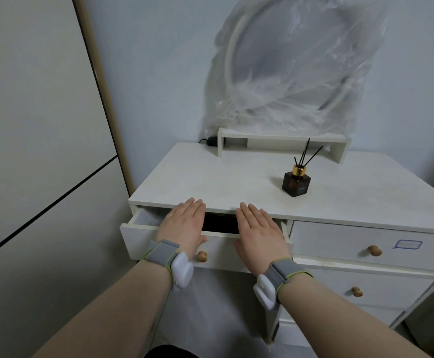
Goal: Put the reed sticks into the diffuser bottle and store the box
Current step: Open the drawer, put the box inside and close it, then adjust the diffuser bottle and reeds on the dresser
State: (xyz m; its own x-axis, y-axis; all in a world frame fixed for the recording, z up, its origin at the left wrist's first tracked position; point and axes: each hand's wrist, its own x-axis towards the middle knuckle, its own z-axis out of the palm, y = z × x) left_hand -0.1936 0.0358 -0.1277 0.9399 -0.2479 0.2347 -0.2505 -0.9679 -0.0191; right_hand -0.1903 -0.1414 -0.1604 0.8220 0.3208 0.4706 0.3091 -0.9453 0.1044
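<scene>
Both hands flat, palms down, over open drawer.

Square dark amber glass diffuser bottle with gold metal collar stands upright on the white dresser top, right of centre, well back from the near edge. Thin black reed sticks sit in its neck, fanned out, tips leaning up and right. Something dark shows inside the open top-left drawer; can't tell if it's the box.
</scene>
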